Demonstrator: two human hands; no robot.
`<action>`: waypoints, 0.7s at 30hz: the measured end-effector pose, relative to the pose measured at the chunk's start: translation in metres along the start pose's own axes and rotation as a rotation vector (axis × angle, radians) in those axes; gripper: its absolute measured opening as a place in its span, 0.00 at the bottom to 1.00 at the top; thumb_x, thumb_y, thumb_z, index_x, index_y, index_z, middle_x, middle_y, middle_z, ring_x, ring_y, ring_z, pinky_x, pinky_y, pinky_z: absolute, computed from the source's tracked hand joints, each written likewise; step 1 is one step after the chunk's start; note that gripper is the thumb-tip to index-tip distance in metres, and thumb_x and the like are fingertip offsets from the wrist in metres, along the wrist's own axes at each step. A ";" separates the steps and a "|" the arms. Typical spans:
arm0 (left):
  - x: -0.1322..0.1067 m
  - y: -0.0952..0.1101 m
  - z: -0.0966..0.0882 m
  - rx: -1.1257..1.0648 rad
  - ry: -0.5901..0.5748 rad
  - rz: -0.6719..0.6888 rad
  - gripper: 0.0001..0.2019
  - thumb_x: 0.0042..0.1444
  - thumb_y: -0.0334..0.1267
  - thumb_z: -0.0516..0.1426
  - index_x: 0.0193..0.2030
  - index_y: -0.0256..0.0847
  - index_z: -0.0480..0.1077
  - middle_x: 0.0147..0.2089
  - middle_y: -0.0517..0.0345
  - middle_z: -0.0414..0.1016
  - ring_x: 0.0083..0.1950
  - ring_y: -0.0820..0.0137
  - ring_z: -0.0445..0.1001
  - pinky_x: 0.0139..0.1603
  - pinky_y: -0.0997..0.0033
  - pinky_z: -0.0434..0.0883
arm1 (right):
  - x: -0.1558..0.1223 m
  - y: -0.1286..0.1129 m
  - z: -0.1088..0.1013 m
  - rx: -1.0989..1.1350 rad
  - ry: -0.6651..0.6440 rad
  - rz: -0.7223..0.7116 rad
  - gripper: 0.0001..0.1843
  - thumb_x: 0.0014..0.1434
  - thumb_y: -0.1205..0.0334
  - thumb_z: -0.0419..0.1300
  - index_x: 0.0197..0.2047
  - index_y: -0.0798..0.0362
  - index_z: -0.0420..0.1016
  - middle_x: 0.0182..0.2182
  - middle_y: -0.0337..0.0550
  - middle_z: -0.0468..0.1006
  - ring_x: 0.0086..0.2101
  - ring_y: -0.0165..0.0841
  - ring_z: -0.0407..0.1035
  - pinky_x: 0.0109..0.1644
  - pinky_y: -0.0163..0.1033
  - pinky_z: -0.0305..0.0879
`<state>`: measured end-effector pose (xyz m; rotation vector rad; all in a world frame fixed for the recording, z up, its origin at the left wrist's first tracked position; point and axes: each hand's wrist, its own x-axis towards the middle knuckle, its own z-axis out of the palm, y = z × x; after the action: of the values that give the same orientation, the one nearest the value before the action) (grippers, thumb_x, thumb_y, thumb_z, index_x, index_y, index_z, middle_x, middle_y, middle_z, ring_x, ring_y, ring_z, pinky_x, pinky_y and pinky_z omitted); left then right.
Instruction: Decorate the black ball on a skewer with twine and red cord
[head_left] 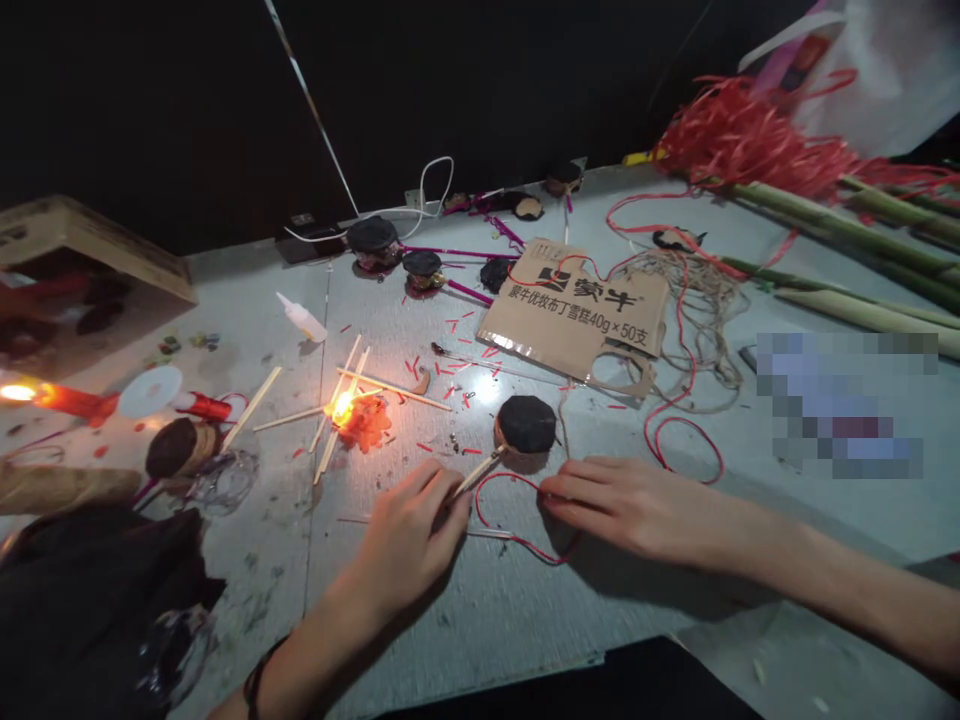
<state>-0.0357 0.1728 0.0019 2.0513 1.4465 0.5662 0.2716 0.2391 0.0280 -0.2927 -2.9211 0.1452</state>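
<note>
Currently, the left hand is pinched closed on a thin wooden stick, whose far end meets a round black-topped disc just ahead of the fingers. The right hand lies flat and open, holding nothing, its fingertips beside a red cord. A small flame burns among loose sticks beyond the left hand.
</note>
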 end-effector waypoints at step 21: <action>0.019 0.012 -0.005 -0.238 -0.031 -0.275 0.19 0.75 0.45 0.49 0.31 0.44 0.65 0.29 0.57 0.69 0.32 0.65 0.66 0.37 0.64 0.61 | 0.014 -0.009 0.012 0.271 0.130 0.093 0.10 0.76 0.71 0.53 0.48 0.53 0.75 0.49 0.54 0.85 0.49 0.41 0.79 0.56 0.47 0.78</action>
<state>-0.0242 0.1882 0.0136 1.6384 1.5303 0.5593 0.2540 0.2323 0.0200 -0.3780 -2.7174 0.5102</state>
